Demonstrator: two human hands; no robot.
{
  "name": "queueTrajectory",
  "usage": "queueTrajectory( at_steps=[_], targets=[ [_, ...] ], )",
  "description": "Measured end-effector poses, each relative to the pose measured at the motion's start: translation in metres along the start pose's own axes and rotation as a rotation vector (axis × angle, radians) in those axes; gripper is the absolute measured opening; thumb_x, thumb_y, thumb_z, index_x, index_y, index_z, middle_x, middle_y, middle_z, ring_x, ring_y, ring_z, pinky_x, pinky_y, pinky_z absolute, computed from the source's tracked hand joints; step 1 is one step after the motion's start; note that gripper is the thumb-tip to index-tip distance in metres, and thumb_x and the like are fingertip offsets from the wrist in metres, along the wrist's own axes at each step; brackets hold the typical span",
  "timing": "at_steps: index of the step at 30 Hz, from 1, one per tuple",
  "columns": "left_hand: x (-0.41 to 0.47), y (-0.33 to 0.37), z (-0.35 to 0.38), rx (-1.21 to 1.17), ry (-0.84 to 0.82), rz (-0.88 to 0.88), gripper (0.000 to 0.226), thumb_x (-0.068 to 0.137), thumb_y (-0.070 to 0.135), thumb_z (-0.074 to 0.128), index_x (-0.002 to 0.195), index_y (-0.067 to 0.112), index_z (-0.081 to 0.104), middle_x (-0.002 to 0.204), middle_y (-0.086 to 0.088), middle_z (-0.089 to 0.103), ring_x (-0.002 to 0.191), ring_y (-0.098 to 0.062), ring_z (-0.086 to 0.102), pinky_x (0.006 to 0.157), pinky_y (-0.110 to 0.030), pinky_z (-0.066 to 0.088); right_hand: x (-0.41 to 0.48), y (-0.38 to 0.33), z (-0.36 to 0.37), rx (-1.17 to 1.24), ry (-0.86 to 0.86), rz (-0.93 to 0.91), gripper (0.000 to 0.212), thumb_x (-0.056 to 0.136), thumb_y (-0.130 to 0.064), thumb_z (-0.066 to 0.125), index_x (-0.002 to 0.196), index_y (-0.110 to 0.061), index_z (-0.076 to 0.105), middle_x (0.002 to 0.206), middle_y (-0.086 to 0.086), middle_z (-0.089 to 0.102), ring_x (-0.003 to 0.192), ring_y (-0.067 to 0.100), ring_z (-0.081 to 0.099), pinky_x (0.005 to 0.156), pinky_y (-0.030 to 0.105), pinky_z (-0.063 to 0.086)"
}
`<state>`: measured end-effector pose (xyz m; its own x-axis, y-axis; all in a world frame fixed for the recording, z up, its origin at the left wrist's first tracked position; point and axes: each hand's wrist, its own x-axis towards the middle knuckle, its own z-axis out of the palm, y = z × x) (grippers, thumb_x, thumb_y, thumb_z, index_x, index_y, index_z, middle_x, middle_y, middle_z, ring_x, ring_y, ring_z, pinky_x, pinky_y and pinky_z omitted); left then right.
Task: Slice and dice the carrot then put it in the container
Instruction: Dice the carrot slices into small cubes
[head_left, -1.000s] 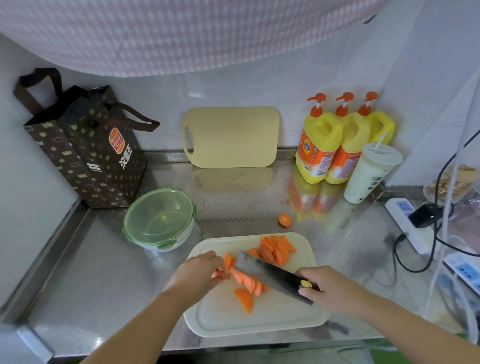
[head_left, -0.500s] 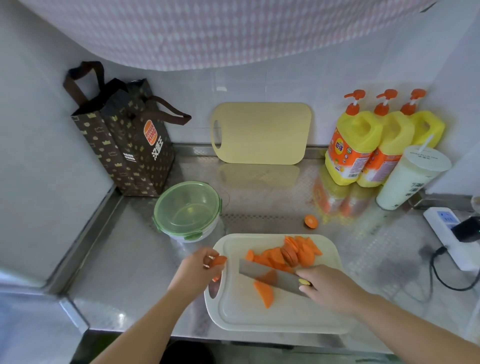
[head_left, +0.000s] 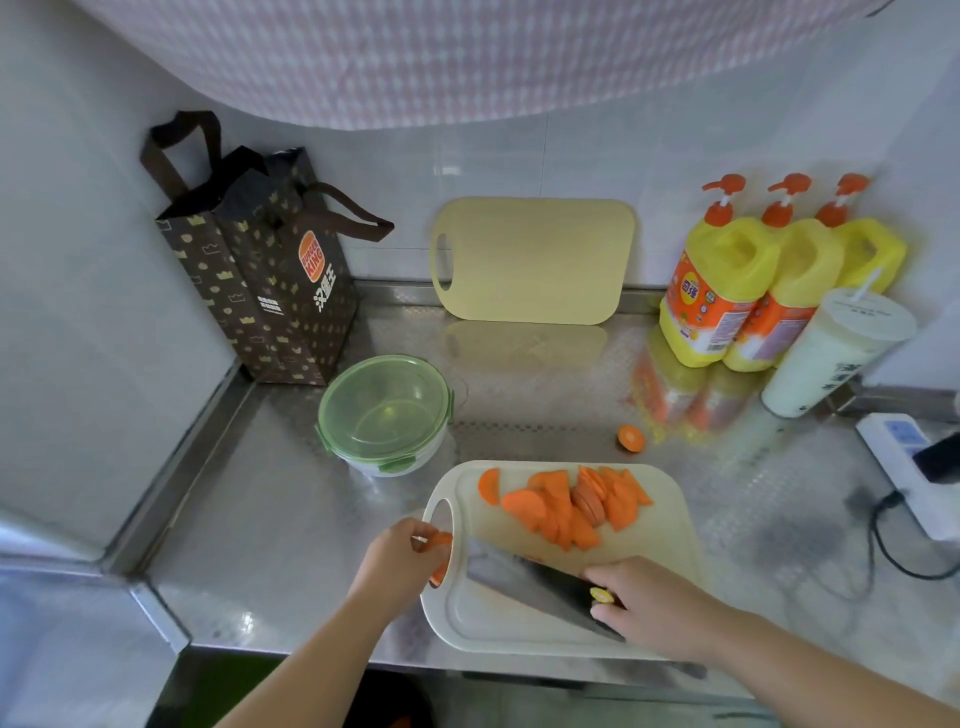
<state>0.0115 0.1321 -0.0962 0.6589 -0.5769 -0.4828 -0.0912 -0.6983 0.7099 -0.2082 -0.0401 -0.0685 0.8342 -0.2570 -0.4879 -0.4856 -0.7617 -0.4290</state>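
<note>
At the board's (head_left: 670, 540) left edge I see the left hand (head_left: 402, 558) pinching carrot slices (head_left: 440, 540); the container (head_left: 384, 413), maybe lidded, lies just beyond; the right hand (head_left: 654, 605) grips the knife (head_left: 524, 579).

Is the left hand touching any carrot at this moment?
Touching. The head view shows the left hand pinching carrot pieces between its fingertips at the board's left edge.
</note>
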Motion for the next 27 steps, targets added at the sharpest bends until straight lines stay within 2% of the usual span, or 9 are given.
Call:
queueTrajectory(
  at_steps=[3, 6, 10, 13, 16, 18, 21, 23, 27],
  targets=[
    [-0.001, 0.000, 0.000, -0.019, 0.008, -0.002, 0.011, 0.087, 0.030, 0.063, 0.091, 0.019, 0.062, 0.067, 0.001, 0.072, 0.061, -0.010, 0.064, 0.066, -0.025, 0.051, 0.004, 0.004, -0.001, -0.025, 0.036, 0.020, 0.034, 0.094, -0.028, 0.048, 0.066, -0.026, 0.029, 0.069, -0.009, 0.043, 0.076, 0.019, 0.047, 0.062, 0.031, 0.032],
    [-0.003, 0.003, 0.005, -0.065, -0.015, -0.005, 0.011, 0.088, 0.030, 0.063, 0.091, 0.020, 0.062, 0.068, 0.002, 0.071, 0.064, -0.012, 0.063, 0.064, -0.023, 0.052, 0.010, 0.007, -0.013, -0.049, 0.104, 0.040, 0.027, 0.095, -0.029, 0.048, 0.071, -0.031, 0.037, 0.070, -0.012, 0.044, 0.076, 0.015, 0.049, 0.061, 0.027, 0.034],
    [-0.006, 0.004, 0.014, -0.077, -0.064, 0.008, 0.016, 0.088, 0.033, 0.063, 0.095, 0.019, 0.062, 0.065, 0.006, 0.069, 0.066, -0.011, 0.062, 0.066, -0.023, 0.050, 0.017, 0.009, -0.030, -0.115, 0.166, 0.060, 0.027, 0.097, -0.028, 0.047, 0.072, -0.031, 0.036, 0.068, -0.012, 0.041, 0.077, 0.016, 0.048, 0.055, 0.025, 0.029],
    [-0.007, 0.005, 0.017, -0.060, -0.067, 0.008, 0.019, 0.087, 0.038, 0.063, 0.096, 0.021, 0.061, 0.067, 0.006, 0.070, 0.072, -0.013, 0.065, 0.072, -0.028, 0.053, 0.021, 0.007, -0.036, -0.138, 0.199, 0.046, 0.007, 0.098, -0.026, 0.046, 0.098, -0.022, 0.053, 0.095, -0.012, 0.051, 0.097, 0.024, 0.054, 0.053, 0.019, 0.028],
    [-0.009, 0.006, 0.020, -0.038, -0.074, 0.020, 0.019, 0.087, 0.038, 0.062, 0.096, 0.021, 0.061, 0.065, 0.007, 0.070, 0.072, -0.013, 0.064, 0.079, -0.032, 0.053, 0.022, 0.010, -0.031, -0.157, 0.242, 0.049, 0.008, 0.098, -0.024, 0.046, 0.096, -0.019, 0.051, 0.105, -0.008, 0.057, 0.100, 0.024, 0.057, 0.056, 0.023, 0.033],
    [-0.010, 0.010, 0.025, -0.027, -0.085, 0.032, 0.020, 0.088, 0.037, 0.061, 0.098, 0.020, 0.060, 0.065, 0.008, 0.070, 0.068, -0.009, 0.061, 0.078, -0.031, 0.052, 0.018, 0.009, -0.027, -0.159, 0.264, 0.071, 0.013, 0.097, -0.025, 0.045, 0.085, -0.021, 0.045, 0.090, -0.005, 0.059, 0.087, 0.019, 0.057, 0.058, 0.028, 0.035],
    [-0.011, 0.018, 0.035, -0.006, -0.089, 0.019, 0.020, 0.089, 0.037, 0.060, 0.102, 0.023, 0.056, 0.074, 0.008, 0.069, 0.066, -0.008, 0.058, 0.067, -0.021, 0.048, 0.007, 0.006, -0.016, -0.038, 0.279, 0.125, 0.020, 0.095, -0.026, 0.049, 0.078, -0.022, 0.040, 0.069, -0.006, 0.050, 0.065, 0.013, 0.049, 0.054, 0.027, 0.033],
    [-0.011, 0.024, 0.045, -0.024, -0.076, 0.017, 0.020, 0.089, 0.033, 0.061, 0.105, 0.024, 0.055, 0.078, 0.009, 0.066, 0.065, -0.010, 0.057, 0.061, -0.018, 0.045, 0.000, 0.002, -0.008, 0.041, 0.279, 0.144, 0.021, 0.094, -0.026, 0.050, 0.077, -0.023, 0.039, 0.071, -0.004, 0.053, 0.069, 0.018, 0.053, 0.060, 0.033, 0.038],
    [-0.015, 0.030, 0.062, -0.011, -0.007, 0.031, 0.012, 0.090, 0.028, 0.060, 0.099, 0.022, 0.056, 0.078, 0.010, 0.065, 0.069, -0.009, 0.058, 0.057, -0.017, 0.043, -0.006, -0.009, 0.007, 0.073, 0.237, 0.155, 0.033, 0.094, -0.022, 0.047, 0.069, -0.029, 0.027, 0.066, -0.009, 0.043, 0.071, 0.021, 0.050, 0.064, 0.033, 0.035]
  ],
)
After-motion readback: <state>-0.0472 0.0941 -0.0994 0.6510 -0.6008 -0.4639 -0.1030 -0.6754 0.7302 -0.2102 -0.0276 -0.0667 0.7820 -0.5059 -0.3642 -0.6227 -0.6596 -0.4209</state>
